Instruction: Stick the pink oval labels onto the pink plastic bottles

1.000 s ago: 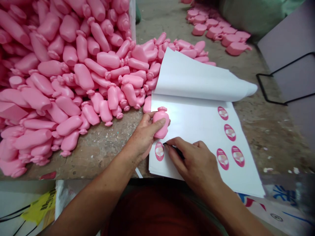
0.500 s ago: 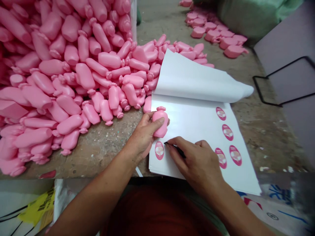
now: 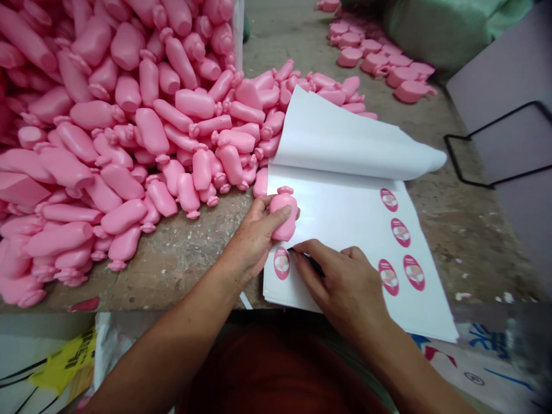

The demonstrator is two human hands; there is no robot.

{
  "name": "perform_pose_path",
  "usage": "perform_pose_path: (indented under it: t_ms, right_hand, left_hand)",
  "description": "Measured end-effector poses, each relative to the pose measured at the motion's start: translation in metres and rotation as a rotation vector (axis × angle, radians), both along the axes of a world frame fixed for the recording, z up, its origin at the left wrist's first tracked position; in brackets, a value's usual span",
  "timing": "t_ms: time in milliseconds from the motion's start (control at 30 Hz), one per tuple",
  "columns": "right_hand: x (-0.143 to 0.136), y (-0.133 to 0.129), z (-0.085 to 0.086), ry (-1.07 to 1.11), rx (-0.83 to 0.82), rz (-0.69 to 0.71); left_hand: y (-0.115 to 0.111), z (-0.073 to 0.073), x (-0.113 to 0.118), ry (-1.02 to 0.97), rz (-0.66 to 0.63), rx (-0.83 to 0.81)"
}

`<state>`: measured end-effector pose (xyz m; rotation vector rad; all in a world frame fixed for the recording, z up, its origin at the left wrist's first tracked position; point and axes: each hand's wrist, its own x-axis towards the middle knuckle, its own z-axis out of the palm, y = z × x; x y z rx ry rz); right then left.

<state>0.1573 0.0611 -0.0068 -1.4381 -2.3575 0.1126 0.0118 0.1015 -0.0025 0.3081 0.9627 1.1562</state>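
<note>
My left hand [image 3: 259,231] is closed round a small pink plastic bottle [image 3: 283,214], thumb across its front, over the left side of the sticker sheet [image 3: 328,213]. In my right hand [image 3: 338,273] is a thin black pointed tool [image 3: 317,266], perhaps tweezers, mostly covered by the fingers. Its tip is at the upper right edge of an oval pink-and-white sticker [image 3: 282,263], just below the bottle. Several more oval stickers [image 3: 401,232] remain on the sheet's right side, one partly behind my right hand.
A large heap of pink bottles [image 3: 149,131] covers the left and back of the worktable [image 3: 198,241]. The top sheet [image 3: 345,135] of the stack is folded back. More pink bottles [image 3: 401,76] lie at the back right, near a green sack [image 3: 444,34]. A black metal bracket [image 3: 468,185] is at right.
The whole view has shifted slightly. Both hands keep nearly the same pose over the sheet, with the bottle and black tool still held; the sticker stays in place.
</note>
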Motion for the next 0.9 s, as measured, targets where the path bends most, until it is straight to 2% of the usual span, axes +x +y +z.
perform_pose_path:
  t_ms: [233, 900]
  right_hand:
    - [0.0044, -0.0048, 0.0017, -0.028, 0.005, -0.033]
    - [-0.0020, -0.0040, 0.0029, -0.044, 0.038, -0.001]
  left_hand:
    - [0.0003, -0.0017, 0.0004, -0.033, 0.019, 0.006]
    - [-0.0004, -0.0034, 0.0002, -0.013, 0.006, 0.016]
